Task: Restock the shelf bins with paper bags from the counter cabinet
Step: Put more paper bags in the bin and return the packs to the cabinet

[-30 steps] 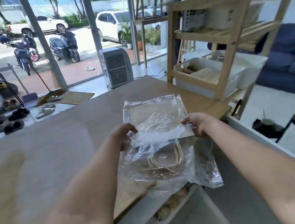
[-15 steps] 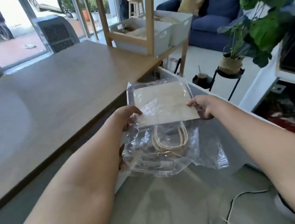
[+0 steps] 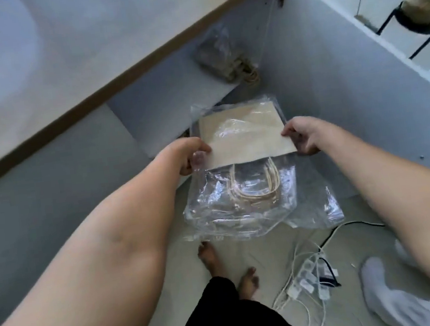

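Observation:
A stack of cream paper bags [image 3: 245, 134] with rope handles lies inside a clear plastic wrapper [image 3: 243, 205]. My left hand [image 3: 188, 152] pinches the pack's left edge and my right hand [image 3: 302, 135] pinches its right edge. I hold the pack in front of the open counter cabinet [image 3: 319, 74], below the wooden countertop edge [image 3: 142, 63]. On the cabinet's shelf lies another wrapped bundle of bags [image 3: 219, 56] with handles showing. The shelf bins are out of sight.
The cabinet's grey door [image 3: 362, 96] stands open on the right. A power strip with white and black cables [image 3: 309, 281] lies on the floor by my bare feet [image 3: 211, 255]. A white cloth [image 3: 401, 299] lies at the lower right. A plant stand [image 3: 422, 7] is beyond the cabinet.
The view has dropped from the countertop and wooden shelf down to the open cabinet and floor. Both hands keep the same grip on the pack, which now hangs lower, before the cabinet opening.

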Demonstrator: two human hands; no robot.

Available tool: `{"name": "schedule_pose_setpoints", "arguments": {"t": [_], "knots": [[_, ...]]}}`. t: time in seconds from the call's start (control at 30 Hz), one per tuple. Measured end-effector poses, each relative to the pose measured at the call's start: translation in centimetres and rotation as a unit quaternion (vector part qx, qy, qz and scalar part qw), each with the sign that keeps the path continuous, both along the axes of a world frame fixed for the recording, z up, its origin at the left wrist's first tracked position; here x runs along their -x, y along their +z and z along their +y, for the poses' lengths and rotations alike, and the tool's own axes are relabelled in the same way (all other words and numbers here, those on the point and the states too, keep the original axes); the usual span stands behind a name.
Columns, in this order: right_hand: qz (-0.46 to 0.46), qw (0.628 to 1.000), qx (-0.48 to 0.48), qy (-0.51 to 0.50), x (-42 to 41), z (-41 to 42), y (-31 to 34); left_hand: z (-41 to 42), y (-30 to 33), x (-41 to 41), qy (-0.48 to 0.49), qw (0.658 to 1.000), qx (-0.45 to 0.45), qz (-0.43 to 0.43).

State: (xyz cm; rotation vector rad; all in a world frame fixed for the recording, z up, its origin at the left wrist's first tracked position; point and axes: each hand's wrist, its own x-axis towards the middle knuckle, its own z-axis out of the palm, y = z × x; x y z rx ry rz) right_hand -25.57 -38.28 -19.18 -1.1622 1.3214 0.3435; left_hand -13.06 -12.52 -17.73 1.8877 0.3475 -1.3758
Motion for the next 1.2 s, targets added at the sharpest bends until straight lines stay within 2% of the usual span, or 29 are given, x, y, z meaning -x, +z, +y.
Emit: {"name": "schedule_pose_setpoints", "arguments": {"t": [0.13, 0.27, 0.53, 0.8, 0.93, 1.03, 1.2], "knots": [[0.028, 0.999, -0.003, 0.045, -3.0, 3.6, -1.4, 2.4, -1.9, -1.7, 0.046, 0.999, -0.009, 0.015], [0.041, 0.99, 0.064, 0.114, -7.3, 5.6, -2.3, 3.9, -3.2, -4.4, 0.096, 0.995, -0.018, 0.0], [-0.011, 0.976, 0.107, 0.19, -15.1, 5.6, -5.3, 5.1, -5.6, -7.8, 0.181, 0.983, -0.002, 0.003], [-0.037, 0.919, 0.143, 0.366, -22.4, 3.2, -9.0, 3.3, -9.0, -9.9, 0.313, 0.95, 0.003, 0.012], [-0.052, 0.903, 0.151, 0.399, -25.5, 2.5, -10.9, 2.6, -10.3, -11.6, 0.375, 0.927, 0.01, -0.002], [-0.075, 0.881, 0.214, 0.416, -28.1, 2.9, -12.1, 2.1, -11.0, -13.5, 0.425, 0.904, 0.018, -0.03], [-0.12, 0.851, 0.229, 0.457, -32.0, 4.1, -13.2, 1.7, -11.6, -16.0, 0.433, 0.899, 0.0, -0.066]]}}
